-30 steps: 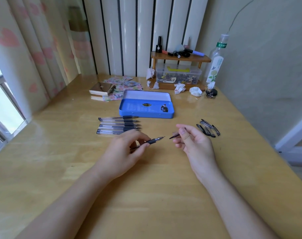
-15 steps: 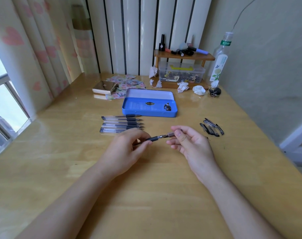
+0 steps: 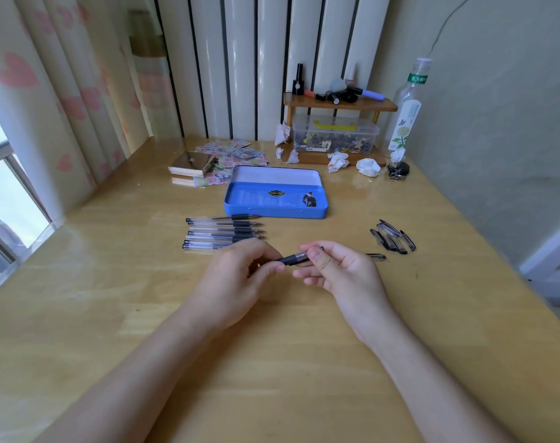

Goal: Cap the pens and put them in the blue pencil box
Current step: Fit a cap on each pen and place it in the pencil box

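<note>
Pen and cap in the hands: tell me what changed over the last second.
The hands closed together: the right hand brought the cap onto the tip of the pen held by the left hand; a second ago tip and cap were apart. Both grips held. The row of uncapped pens, the loose caps and the open blue pencil box lie unchanged.

This is a room in a home, at a light wooden desk (image 3: 304,362) set into a corner. On the left hangs a pale curtain printed with pink hearts (image 3: 48,91) beside a window (image 3: 3,199). Cream wall panels with dark vertical strips (image 3: 240,59) stand at the far side. A small wooden shelf (image 3: 339,105) far right carries nail-polish bottles and cosmetics, over a clear plastic box of small bits (image 3: 334,139). Crumpled white tissues (image 3: 368,167), a tall clear drink bottle (image 3: 406,116) and scattered colourful paper cards (image 3: 237,153) lie around.
</note>
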